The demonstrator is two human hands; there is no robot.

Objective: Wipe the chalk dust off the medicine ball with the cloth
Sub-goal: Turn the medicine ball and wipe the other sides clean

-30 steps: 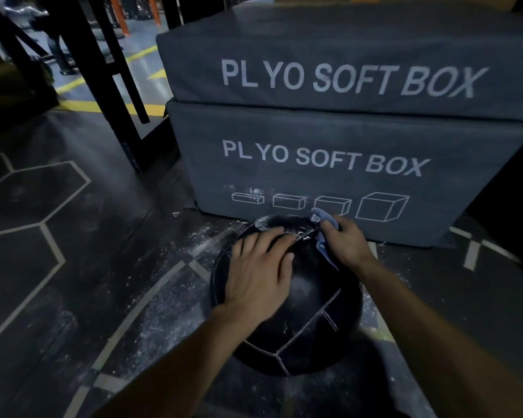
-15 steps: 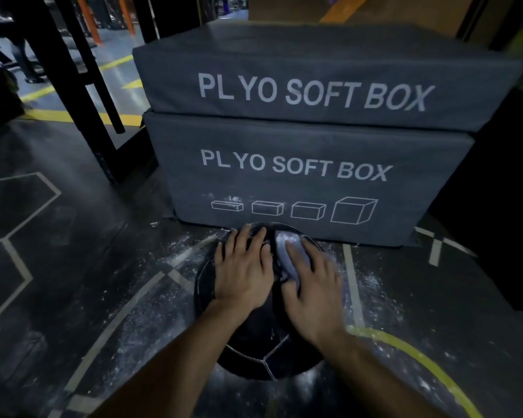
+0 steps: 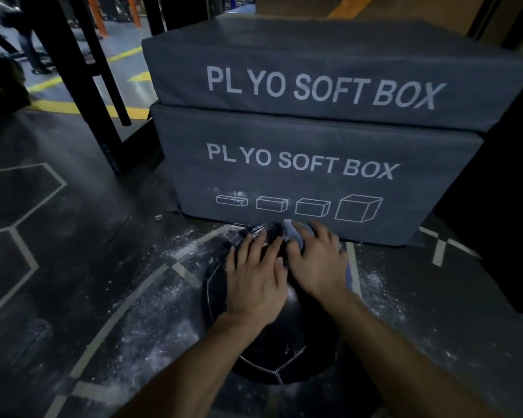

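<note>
A black medicine ball (image 3: pixel 272 351) with pale seams sits on the dark gym floor in front of two stacked boxes. My left hand (image 3: pixel 254 279) lies flat on top of the ball with its fingers spread. Beside it, my right hand (image 3: pixel 317 263) presses a light blue cloth (image 3: pixel 293 233) against the ball's upper far side; the cloth shows beyond the fingers and at the hand's right edge. White chalk streaks show on the ball near my left fingertips. Both hands cover most of the ball's top.
Two grey "PLYO SOFT BOX" boxes (image 3: pixel 314 164) stand stacked right behind the ball. Chalk dust (image 3: pixel 151 336) is scattered over the floor around it. Black rack posts (image 3: pixel 82 86) rise at the left. A dark block (image 3: pixel 501 206) stands at the right.
My right hand with the cloth went from the ball's far right side to the top next to my left hand. It now sits slightly further forward. The view shifted.
</note>
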